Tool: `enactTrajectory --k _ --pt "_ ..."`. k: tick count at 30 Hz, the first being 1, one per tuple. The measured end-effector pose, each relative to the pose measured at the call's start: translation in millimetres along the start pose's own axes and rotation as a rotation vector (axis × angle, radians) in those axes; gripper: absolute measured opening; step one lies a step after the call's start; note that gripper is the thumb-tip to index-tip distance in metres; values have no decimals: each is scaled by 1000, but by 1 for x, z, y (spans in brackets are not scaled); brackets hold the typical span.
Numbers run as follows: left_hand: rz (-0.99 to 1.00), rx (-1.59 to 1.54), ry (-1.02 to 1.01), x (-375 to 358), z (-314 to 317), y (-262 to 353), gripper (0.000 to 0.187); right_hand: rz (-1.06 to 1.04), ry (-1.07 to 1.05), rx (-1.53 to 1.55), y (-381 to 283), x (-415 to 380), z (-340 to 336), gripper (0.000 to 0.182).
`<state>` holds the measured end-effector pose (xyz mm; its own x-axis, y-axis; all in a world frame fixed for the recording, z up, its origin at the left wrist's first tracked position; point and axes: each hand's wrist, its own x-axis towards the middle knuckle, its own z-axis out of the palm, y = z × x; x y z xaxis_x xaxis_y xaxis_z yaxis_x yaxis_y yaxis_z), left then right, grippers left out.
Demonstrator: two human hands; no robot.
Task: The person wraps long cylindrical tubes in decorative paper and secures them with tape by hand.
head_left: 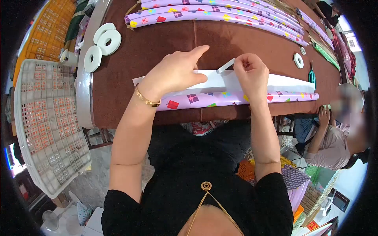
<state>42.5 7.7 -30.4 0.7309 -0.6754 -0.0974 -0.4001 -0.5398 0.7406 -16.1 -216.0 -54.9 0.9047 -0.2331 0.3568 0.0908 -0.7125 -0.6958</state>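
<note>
A roll of purple gift-patterned paper (216, 99) lies along the table's near edge, its white underside (287, 83) showing as a flap behind it. My left hand (175, 74) is over the left part of the flap, its index finger and thumb stretched apart, with nothing held between them. My right hand (252, 74) is pinched at the end of a short white strip (225, 65), which slants down to the flap's far edge. The pinching fingertips are curled together above the paper.
More purple rolls (220, 16) lie across the back of the brown table (130, 51). White tape rolls (109, 42) sit at the left, another (298, 60) at the right near green-handled scissors (312, 78). A plastic crate (51, 122) stands left; another person (330, 141) sits right.
</note>
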Motion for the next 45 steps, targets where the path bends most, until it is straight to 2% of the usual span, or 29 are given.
enactTrajectory --k 5,8,10,11,12,14,16,17,18,19,20,21,22,23,25,26,28,30,32,33,34,35,36,37,38,39,41,44,45 --pt "51 80 9 21 14 13 78 17 -8 60 3 0 3 9" --pt "116 -49 -69 37 22 14 80 37 16 141 8 -1 5 9" --pt "90 -56 -85 43 28 5 83 69 41 227 21 0 4 9" --pt "49 -83 -94 43 26 11 80 161 43 319 21 1 1 9" --pt "7 -108 -99 41 23 15 78 181 58 314 17 2 -4 9" --pt "9 -91 -101 40 24 8 85 175 119 300 18 3 -10 6" --pt "-37 -119 -132 42 19 14 85 181 280 612 14 4 -27 7" --pt "-32 -138 -133 41 21 11 85 -263 613 9 24 18 -43 10" --pt "-39 -160 -139 38 23 9 84 -80 641 225 12 13 -66 10" --pt "-58 -169 -155 37 21 13 84 -155 873 -192 10 17 -93 9" --pt "-71 -169 -160 37 20 16 84 -439 1009 -214 9 25 -122 15" --pt "-87 -147 -161 37 19 20 83 -702 937 -14 11 20 -140 25" --pt "-99 -125 -163 38 18 23 82 -639 960 -43 53 -4 -177 42" --pt "-113 -142 -176 39 19 21 83 -635 963 -45 41 -2 -175 42" --pt "-100 -133 -170 39 20 20 82 -684 1013 -285 9 -33 -174 36" --pt "-91 -129 -158 38 21 19 82 -709 1031 -404 9 -20 -186 33" --pt "-96 -150 -160 37 21 19 82 -759 1055 -639 42 3 -264 27" --pt "-98 -166 -154 36 21 18 81 -808 1079 -872 15 0 -260 21" --pt "-68 -154 -138 37 23 16 80 -835 1097 -1118 -50 -18 -198 17" --pt "-68 -152 -143 37 22 16 80 -845 1100 -1244 -56 -27 -210 15" --pt "-80 -175 -148 37 21 17 81 -860 1098 -1367 -57 0 -211 14" --pt "-93 -200 -153 35 21 17 82 -874 1090 -1489 -36 6 -257 14" --pt "-98 -203 -152 35 22 15 82 -890 1081 -1611 -54 12 -245 15" --pt "-82 -175 -142 35 24 13 82 -732 1132 -1492 -57 10 -237 13" --pt "-67 -146 -131 36 24 13 82 -736 1134 -1486 -49 9 -242 13" --pt "-71 -144 -131 36 23 13 82 -706 1114 -1339 -71 3 -199 11" --pt "-59 -176 -140 37 23 12 81 -629 1055 -1049 -74 -7 -172 11" --pt "-14 -143 -120 39 25 8 81 -511 903 -561 2 -6 -232 17" --pt "-64 -142 -102 38 25 7 81 -468 838 -380 36 -25 -269 20"
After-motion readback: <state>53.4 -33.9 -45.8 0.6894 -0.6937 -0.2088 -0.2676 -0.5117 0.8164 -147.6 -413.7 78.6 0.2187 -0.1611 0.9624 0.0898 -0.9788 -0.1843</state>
